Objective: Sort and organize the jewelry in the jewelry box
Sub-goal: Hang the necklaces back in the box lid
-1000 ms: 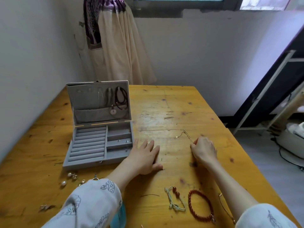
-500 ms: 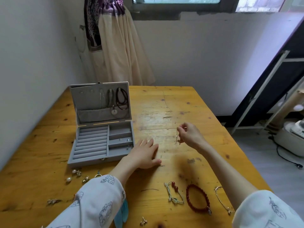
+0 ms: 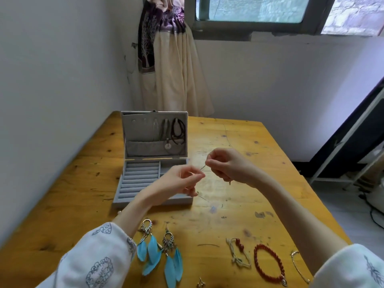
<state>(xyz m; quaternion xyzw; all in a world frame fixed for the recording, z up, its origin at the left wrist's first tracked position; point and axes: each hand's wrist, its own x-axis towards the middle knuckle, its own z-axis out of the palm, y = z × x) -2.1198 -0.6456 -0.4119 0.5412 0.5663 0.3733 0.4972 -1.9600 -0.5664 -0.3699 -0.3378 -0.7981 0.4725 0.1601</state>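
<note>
both my hands are raised in front of me, close together. my left hand (image 3: 182, 181) has thumb and forefinger pinched together, other fingers curled. my right hand (image 3: 228, 167) is curled too, fingertips pinched and pointing left. both forearms reach forward from white patterned sleeves.

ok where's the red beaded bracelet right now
In the head view, the red beaded bracelet lies on the wooden table's near right edge, between the knotted cord bracelet and thin metal bangle.

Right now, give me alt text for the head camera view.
Both hands, left hand and right hand, pinch a thin chain above a wooden table, beside an open grey jewelry box. Blue feather earrings and a red bead bracelet lie nearer.
</note>
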